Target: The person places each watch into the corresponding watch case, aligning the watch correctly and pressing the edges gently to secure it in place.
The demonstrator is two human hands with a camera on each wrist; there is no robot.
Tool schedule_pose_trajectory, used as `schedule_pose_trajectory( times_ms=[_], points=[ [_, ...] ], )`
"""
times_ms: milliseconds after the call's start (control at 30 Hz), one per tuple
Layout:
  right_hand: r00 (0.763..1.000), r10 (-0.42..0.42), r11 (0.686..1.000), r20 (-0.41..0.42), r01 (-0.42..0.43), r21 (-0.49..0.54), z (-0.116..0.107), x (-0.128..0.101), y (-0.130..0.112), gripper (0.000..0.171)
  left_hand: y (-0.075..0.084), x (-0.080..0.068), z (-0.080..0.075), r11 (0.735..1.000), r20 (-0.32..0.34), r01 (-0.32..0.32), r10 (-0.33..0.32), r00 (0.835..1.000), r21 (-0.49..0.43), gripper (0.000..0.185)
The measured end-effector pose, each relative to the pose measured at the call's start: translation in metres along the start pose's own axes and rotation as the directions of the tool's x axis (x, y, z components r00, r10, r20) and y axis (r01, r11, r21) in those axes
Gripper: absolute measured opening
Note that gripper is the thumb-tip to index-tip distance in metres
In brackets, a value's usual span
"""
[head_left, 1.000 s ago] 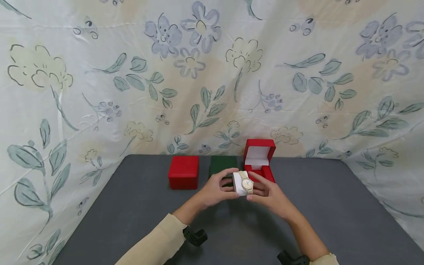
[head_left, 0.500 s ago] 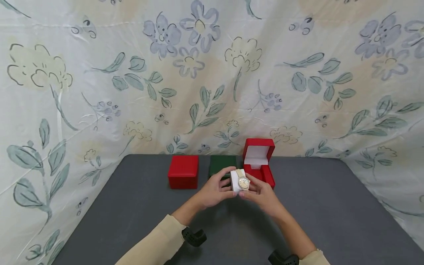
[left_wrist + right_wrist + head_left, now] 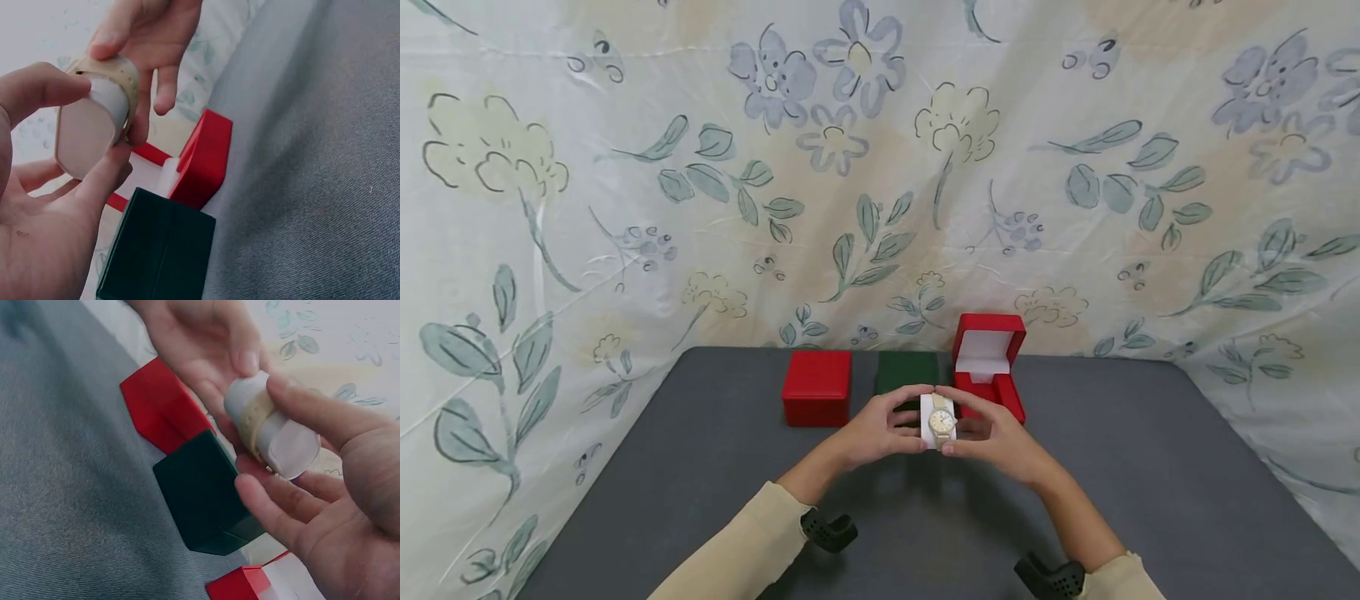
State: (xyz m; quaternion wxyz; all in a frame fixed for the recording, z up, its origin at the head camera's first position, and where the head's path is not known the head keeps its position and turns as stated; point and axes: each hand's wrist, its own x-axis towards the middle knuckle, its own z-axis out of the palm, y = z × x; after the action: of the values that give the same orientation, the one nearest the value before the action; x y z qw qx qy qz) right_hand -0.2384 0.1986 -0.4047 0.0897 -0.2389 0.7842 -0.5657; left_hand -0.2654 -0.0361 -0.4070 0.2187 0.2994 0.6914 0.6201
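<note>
Both hands hold a white watch cushion [image 3: 929,422] above the grey table [image 3: 1150,467]. A pale gold watch [image 3: 942,421] is wrapped round it, dial facing me. My left hand [image 3: 904,421] grips the cushion's left end between thumb and fingers. My right hand [image 3: 967,421] pinches its right end. In the left wrist view the cushion [image 3: 87,134] sits between thumb and fingers, the strap [image 3: 125,78] round it. The right wrist view shows the cushion [image 3: 284,437] and strap [image 3: 253,419] from the other end. Just behind stands an open red box [image 3: 988,358] with a white lining.
A shut red box [image 3: 817,387] and a shut dark green box [image 3: 907,371] stand in a row with the open one at the table's back. Floral cloth [image 3: 880,167] walls the table at the back and both sides.
The hands have carried the cushion slightly left and turned it, so the watch dial now faces me squarely. The boxes have not moved.
</note>
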Motion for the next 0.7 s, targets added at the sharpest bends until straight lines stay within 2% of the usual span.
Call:
schedule_pose_trajectory(
  times_ms=[133,333,467,700],
  points=[
    [1.0,0.004,1.0,-0.027,-0.004,-0.006,0.001,-0.002,0.003,0.069,0.001,0.0,0.002,0.999,-0.007,-0.026,0.026,1.0,0.022,0.067],
    [0.994,0.029,0.999,-0.108,-0.027,0.022,0.007,-0.004,0.007,0.064,-0.001,0.0,0.01,0.989,-0.063,-0.088,0.097,0.993,0.12,0.065],
    [0.988,0.042,0.999,-0.151,-0.039,0.023,0.008,-0.005,0.011,0.065,-0.004,-0.001,0.016,0.969,-0.084,-0.118,0.139,0.987,0.216,0.068],
    [0.986,0.03,0.999,-0.164,-0.024,0.037,0.005,-0.01,0.019,0.065,-0.001,-0.002,0.026,0.915,-0.056,-0.171,0.205,0.977,0.366,0.068]
  ],
)
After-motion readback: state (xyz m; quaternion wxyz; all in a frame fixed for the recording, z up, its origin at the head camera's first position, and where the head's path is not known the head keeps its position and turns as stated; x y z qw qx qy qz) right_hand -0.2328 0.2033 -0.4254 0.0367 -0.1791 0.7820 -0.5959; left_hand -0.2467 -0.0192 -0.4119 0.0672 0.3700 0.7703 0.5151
